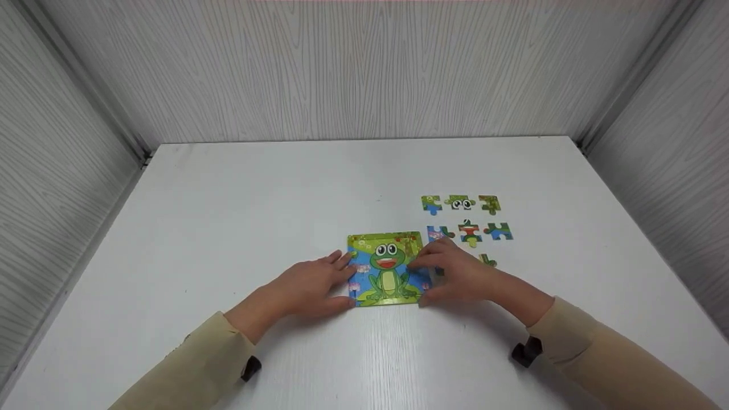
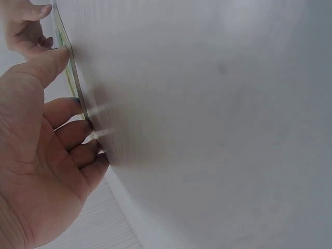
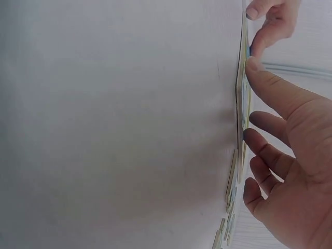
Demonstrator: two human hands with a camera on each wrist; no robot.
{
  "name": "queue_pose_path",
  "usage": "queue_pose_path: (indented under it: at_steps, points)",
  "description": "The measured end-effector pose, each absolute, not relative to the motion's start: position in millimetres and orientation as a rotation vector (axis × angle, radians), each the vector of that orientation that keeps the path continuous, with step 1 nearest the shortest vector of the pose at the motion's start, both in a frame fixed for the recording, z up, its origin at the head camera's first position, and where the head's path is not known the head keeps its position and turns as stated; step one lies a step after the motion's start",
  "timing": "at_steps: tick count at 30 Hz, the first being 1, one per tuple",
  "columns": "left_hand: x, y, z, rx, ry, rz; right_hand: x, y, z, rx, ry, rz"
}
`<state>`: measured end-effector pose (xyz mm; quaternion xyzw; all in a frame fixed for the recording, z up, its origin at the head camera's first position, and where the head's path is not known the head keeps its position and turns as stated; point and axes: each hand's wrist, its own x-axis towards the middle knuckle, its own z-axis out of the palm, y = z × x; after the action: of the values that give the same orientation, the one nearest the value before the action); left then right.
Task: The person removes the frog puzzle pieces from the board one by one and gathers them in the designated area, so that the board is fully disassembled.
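A square frog puzzle board [image 1: 388, 279] lies flat on the white table in front of me, its picture of a green frog with an open red mouth facing up. On its left side my left hand [image 1: 316, 285] rests with fingertips on the edge and thumb at the near corner. My right hand [image 1: 458, 274] reaches over the opposite side, fingertips on the picture and thumb by the near right corner. Seen edge-on in the right wrist view, the board [image 3: 240, 114] is thin, with my right fingers [image 3: 277, 161] loosely bent along it.
Loose jigsaw pieces lie in rows to the right of the board, among them one with frog eyes [image 1: 460, 203], one with a red mouth [image 1: 469, 233] and a blue-green one [image 1: 500, 231]. The right hand partly covers the nearest row. Grey wood-grain panels [image 1: 364, 68] enclose the table.
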<state>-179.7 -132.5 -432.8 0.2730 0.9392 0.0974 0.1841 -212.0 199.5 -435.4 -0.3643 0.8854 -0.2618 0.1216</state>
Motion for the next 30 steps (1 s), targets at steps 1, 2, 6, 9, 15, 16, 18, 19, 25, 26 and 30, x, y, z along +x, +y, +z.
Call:
queue_pose_path:
  at_steps: [1, 2, 6, 9, 15, 16, 18, 19, 25, 26, 30]
  points:
    - [-179.6, -132.6, -432.7, 0.771, 2.648, 0.276, -212.4, 199.6, -436.0, -1.069, 2.586, -0.759]
    - [-179.5, -132.7, -432.7, 0.773, 2.648, 0.276, -212.7, 199.6, -436.5, -1.072, 2.589, -0.751]
    - [-179.3, -133.4, -432.4, 0.781, 2.646, 0.276, -213.4, 199.5, -437.7, -1.074, 2.597, -0.727]
    - [-179.5, -133.9, -432.5, 0.787, 2.643, 0.274, -213.9, 199.9, -439.1, -1.088, 2.606, -0.712]
    - [-179.3, -134.3, -431.9, 0.786, 2.640, 0.282, -212.8, 197.8, -437.5, -1.030, 2.605, -0.707]
    - [-179.1, -134.3, -431.9, 0.785, 2.641, 0.283, -212.4, 197.0, -436.7, -1.007, 2.603, -0.703]
    - [-178.9, -134.3, -431.9, 0.780, 2.642, 0.286, -212.3, 195.7, -436.3, -0.968, 2.600, -0.701]
    - [-178.7, -134.2, -431.9, 0.778, 2.643, 0.286, -212.0, 194.9, -436.1, -0.950, 2.601, -0.700]
    - [-179.4, -133.7, -432.7, 0.772, 2.641, 0.276, -209.1, 192.6, -436.3, -0.936, 2.615, -0.732]
    - [-179.7, -133.6, -433.0, 0.771, 2.639, 0.273, -208.2, 192.4, -436.1, -0.935, 2.617, -0.739]
    - [-180.4, -134.3, -435.0, 0.778, 2.639, 0.270, -205.0, 190.9, -434.8, -0.896, 2.627, -0.748]
